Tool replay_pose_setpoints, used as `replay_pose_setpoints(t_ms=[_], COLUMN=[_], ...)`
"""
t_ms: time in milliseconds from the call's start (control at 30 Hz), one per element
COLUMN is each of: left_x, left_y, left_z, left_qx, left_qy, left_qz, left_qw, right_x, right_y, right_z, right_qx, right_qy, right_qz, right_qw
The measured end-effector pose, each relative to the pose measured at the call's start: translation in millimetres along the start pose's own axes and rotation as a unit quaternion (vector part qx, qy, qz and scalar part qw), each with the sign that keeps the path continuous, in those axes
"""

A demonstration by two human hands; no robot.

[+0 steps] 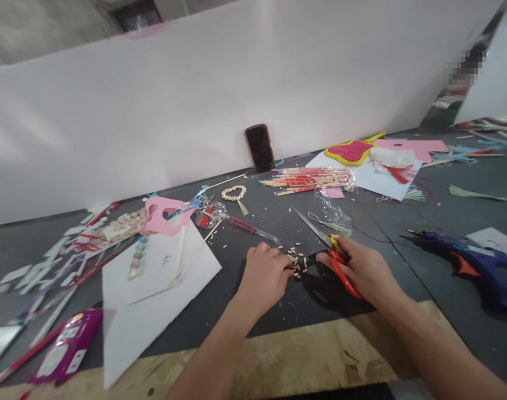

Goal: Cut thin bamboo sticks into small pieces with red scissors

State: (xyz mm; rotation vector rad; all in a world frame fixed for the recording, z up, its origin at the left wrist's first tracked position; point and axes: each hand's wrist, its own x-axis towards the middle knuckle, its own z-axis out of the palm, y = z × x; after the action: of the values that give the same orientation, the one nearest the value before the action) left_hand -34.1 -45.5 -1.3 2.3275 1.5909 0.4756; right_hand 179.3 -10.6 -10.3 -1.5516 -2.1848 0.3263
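Note:
My right hand [364, 266] grips a pair of scissors [339, 266] by the red and yellow handles. The blades lie partly spread and point away to the upper left, close to the tabletop. Short pale cut pieces [295, 261], like bits of thin stick, are scattered between my two hands. My left hand [265, 275] rests palm down at the left side of this little pile, fingers curled together and fingertips touching it. Whatever is under those fingers is hidden.
Beyond stand a phone [259, 147] against the white board and wrapped red-and-tan sticks [311, 178]. A beaded ring [234, 193] lies left of them. White paper [153, 311] and a purple packet [68, 347] are at left; a blue glue gun [465, 261] lies right.

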Motion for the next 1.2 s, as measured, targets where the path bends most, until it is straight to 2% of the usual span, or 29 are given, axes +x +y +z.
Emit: replay_pose_setpoints(t_ms=[100,233,300,367,433,500,567,633,733,1000,1200], left_x=[0,2,3,5,5,5,5,4,4,4,3], left_y=[7,9,7,5,3,1,0,0,-2,-4,-2], left_z=[0.4,1.7,1.2,-0.3,-1.8,-2.7,-3.0,-3.0,-3.5,-8.0,-5.8], left_qx=[0.043,0.045,-0.004,-0.104,-0.234,-0.350,-0.424,-0.452,-0.443,-0.362,-0.376], left_qy=[-0.034,-0.036,-0.010,0.042,0.096,0.125,0.139,0.153,0.168,0.179,0.176], left_qz=[-0.017,-0.023,-0.041,-0.076,-0.121,-0.159,-0.177,-0.177,-0.174,-0.143,-0.154], left_qw=[0.998,0.998,0.999,0.991,0.960,0.914,0.877,0.861,0.863,0.903,0.897], right_x=[0,0,0,0,-1,-3,-5,-6,-7,-7,-6], right_y=[0,1,0,-1,-4,-7,-10,-12,-11,-8,-7], right_z=[0,0,-1,-1,-1,0,2,5,7,9,10], right_qx=[0.005,0.000,-0.001,-0.001,-0.008,-0.022,-0.039,-0.054,-0.070,-0.077,-0.090], right_qy=[0.001,0.002,-0.002,-0.008,-0.012,-0.010,-0.003,0.002,0.007,0.015,0.048], right_qz=[-0.002,0.000,0.001,-0.009,-0.035,-0.076,-0.112,-0.133,-0.139,-0.154,-0.174], right_qw=[1.000,1.000,1.000,1.000,0.999,0.997,0.993,0.990,0.988,0.985,0.979])
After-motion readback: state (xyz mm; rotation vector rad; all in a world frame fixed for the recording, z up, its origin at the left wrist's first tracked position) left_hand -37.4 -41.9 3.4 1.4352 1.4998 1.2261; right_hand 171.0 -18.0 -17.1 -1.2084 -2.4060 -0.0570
